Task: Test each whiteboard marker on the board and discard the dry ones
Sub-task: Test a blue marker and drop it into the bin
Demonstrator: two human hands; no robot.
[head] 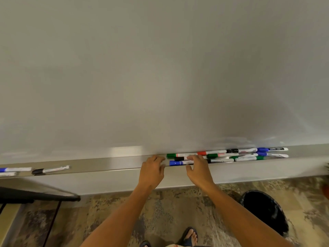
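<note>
On metal ledge [106, 165], cylindrical blue-capped marker [179, 162], both hands.

Capped markers [226, 155] in green, red, black, blue, heaped lengthwise on the ledge below a blank whiteboard [160, 68]

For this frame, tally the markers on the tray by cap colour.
Blue-capped markers: 4
Green-capped markers: 3
Black-capped markers: 4
Red-capped marker: 1
Marker cut off at left edge, cap unseen: 1
Total: 13 visible on the tray; the pile may hide more.
</note>
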